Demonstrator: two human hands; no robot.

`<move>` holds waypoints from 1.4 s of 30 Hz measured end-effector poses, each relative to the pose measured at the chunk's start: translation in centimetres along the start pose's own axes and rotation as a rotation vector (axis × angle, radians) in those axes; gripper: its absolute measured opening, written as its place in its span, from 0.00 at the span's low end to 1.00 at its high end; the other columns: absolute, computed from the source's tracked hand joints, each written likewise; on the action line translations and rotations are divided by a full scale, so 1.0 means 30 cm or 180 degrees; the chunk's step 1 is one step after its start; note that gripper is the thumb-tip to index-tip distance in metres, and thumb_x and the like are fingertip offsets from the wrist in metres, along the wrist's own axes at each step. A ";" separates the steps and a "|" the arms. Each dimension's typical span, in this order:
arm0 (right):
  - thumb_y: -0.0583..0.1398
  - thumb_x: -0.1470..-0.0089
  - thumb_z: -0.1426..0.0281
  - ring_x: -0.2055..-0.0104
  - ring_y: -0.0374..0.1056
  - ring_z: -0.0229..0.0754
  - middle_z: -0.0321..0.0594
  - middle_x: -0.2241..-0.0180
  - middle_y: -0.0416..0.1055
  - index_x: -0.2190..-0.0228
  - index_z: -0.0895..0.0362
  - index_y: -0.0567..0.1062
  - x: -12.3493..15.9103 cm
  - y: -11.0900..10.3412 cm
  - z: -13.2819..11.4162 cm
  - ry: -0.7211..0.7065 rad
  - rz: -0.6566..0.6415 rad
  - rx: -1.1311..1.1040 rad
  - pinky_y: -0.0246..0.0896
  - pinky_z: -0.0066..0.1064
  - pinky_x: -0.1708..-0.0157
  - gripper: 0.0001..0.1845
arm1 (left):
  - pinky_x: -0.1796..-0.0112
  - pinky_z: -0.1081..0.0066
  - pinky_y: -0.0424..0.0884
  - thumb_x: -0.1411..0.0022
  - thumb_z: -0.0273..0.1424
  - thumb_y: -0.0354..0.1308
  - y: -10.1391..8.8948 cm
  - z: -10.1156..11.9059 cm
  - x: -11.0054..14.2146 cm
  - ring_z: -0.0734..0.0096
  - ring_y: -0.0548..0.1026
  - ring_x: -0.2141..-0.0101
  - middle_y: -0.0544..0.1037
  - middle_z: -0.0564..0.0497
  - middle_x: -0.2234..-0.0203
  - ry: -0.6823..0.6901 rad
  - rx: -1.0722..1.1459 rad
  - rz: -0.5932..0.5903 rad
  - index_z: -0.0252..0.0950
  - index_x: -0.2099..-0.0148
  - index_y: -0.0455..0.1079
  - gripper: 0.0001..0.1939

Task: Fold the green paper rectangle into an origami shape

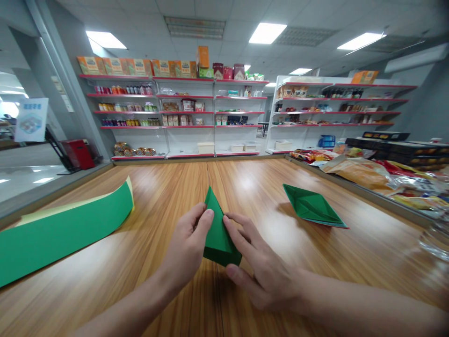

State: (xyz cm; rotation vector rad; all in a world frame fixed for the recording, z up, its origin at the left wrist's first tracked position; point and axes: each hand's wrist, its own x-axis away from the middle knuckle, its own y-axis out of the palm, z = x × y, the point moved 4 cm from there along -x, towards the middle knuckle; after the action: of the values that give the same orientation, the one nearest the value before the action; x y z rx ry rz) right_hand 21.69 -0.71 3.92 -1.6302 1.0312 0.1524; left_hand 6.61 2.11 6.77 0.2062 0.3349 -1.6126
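Observation:
A folded piece of green paper (pixel 219 238) is held between my two hands just above the wooden table, its pointed tip facing away from me. My left hand (pixel 191 236) pinches its left edge, thumb on top and fingers behind. Along the right edge lie the fingers of my right hand (pixel 257 262), with the thumb near the lower right corner, so the paper sits between thumb and fingers. To the right rests a stack of folded green paper pieces (pixel 314 206), diamond-shaped. On the left lies a long green paper sheet (pixel 70 229) with a pale yellow layer and a curled end.
The wooden table (pixel 168 187) has a raised rim. Snack packets (pixel 368 173) and black boxes (pixel 403 150) lie beyond its right edge. A clear glass or plastic object (pixel 437 238) stands at the far right. Stocked shelves (pixel 185 112) line the back.

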 end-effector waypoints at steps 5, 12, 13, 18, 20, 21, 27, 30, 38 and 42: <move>0.49 0.37 0.67 0.53 0.66 0.45 0.50 0.48 0.62 0.36 0.54 0.42 0.004 0.015 0.053 0.0823 0.0324 -0.1177 0.67 0.41 0.56 0.32 | 0.75 0.73 0.58 0.36 0.40 0.50 -0.005 0.025 -0.013 0.72 0.61 0.76 0.63 0.55 0.78 0.0322 -0.0307 -0.0608 0.36 0.72 0.63 0.16; 0.52 0.38 0.64 0.66 0.66 0.40 0.39 0.67 0.70 0.48 0.55 0.65 -0.014 0.026 0.059 0.1097 0.0216 -0.1759 0.64 0.33 0.65 0.18 | 0.71 0.72 0.62 0.36 0.40 0.51 0.005 -0.017 -0.014 0.70 0.66 0.71 0.69 0.51 0.72 0.0226 -0.0158 -0.0575 0.35 0.71 0.68 0.17; 0.52 0.38 0.64 0.67 0.66 0.39 0.38 0.67 0.69 0.48 0.55 0.65 -0.014 0.025 0.059 0.1130 0.0236 -0.1784 0.63 0.32 0.66 0.18 | 0.70 0.72 0.62 0.36 0.41 0.51 0.009 -0.032 -0.015 0.70 0.66 0.71 0.70 0.51 0.72 0.0108 -0.0077 -0.0553 0.34 0.72 0.68 0.18; 0.52 0.38 0.63 0.67 0.65 0.38 0.38 0.67 0.70 0.48 0.55 0.64 -0.009 0.038 0.069 0.1229 0.0202 -0.2029 0.61 0.30 0.68 0.19 | 0.75 0.73 0.58 0.36 0.47 0.47 0.026 -0.089 -0.008 0.74 0.62 0.77 0.65 0.54 0.79 -0.0455 0.0079 -0.0507 0.34 0.73 0.65 0.23; 0.53 0.38 0.63 0.68 0.65 0.38 0.39 0.67 0.70 0.46 0.55 0.61 -0.003 0.050 0.074 0.1284 0.0111 -0.2231 0.60 0.29 0.70 0.20 | 0.77 0.74 0.57 0.36 0.47 0.49 0.019 -0.085 -0.005 0.75 0.60 0.78 0.62 0.56 0.80 -0.0314 -0.0100 -0.0414 0.35 0.74 0.63 0.22; 0.54 0.39 0.63 0.69 0.65 0.37 0.39 0.67 0.70 0.46 0.55 0.60 0.001 0.057 0.076 0.1331 0.0058 -0.2342 0.60 0.28 0.72 0.22 | 0.77 0.74 0.56 0.36 0.46 0.49 0.013 -0.079 -0.004 0.75 0.60 0.78 0.61 0.57 0.81 -0.0183 -0.0228 -0.0366 0.35 0.73 0.62 0.21; 0.58 0.42 0.63 0.64 0.68 0.39 0.41 0.63 0.69 0.47 0.55 0.62 0.001 0.067 0.091 0.1470 0.0069 -0.2931 0.64 0.30 0.68 0.23 | 0.77 0.74 0.56 0.34 0.41 0.48 -0.003 -0.042 -0.005 0.75 0.60 0.78 0.59 0.58 0.81 0.0385 -0.0780 -0.0464 0.37 0.73 0.58 0.18; 0.58 0.42 0.62 0.65 0.67 0.38 0.40 0.64 0.67 0.46 0.53 0.62 -0.016 0.052 0.099 0.1418 0.0302 -0.3205 0.64 0.27 0.73 0.23 | 0.77 0.74 0.56 0.34 0.40 0.48 0.001 -0.015 -0.009 0.75 0.60 0.78 0.59 0.57 0.81 0.0439 -0.0925 -0.0604 0.37 0.74 0.58 0.18; 0.59 0.43 0.63 0.80 0.66 0.31 0.34 0.71 0.68 0.51 0.54 0.66 -0.010 0.078 0.125 0.1727 0.0134 -0.3912 0.64 0.22 0.83 0.19 | 0.70 0.73 0.63 0.33 0.40 0.46 0.037 0.005 0.003 0.71 0.69 0.72 0.70 0.53 0.76 0.0257 -0.0914 -0.1784 0.35 0.73 0.66 0.19; 0.60 0.43 0.63 0.80 0.67 0.33 0.34 0.73 0.68 0.55 0.56 0.67 -0.006 0.080 0.145 0.1799 0.0246 -0.3839 0.66 0.23 0.84 0.16 | 0.71 0.71 0.64 0.35 0.43 0.47 0.022 -0.017 -0.019 0.68 0.69 0.74 0.71 0.52 0.78 0.0222 -0.1546 -0.1412 0.36 0.72 0.70 0.21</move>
State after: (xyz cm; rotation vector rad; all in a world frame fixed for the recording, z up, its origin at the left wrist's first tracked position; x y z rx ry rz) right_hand 21.73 3.14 0.77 -2.8211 1.5749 0.4409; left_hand 7.27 2.79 6.43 -0.1985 0.8586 -1.9027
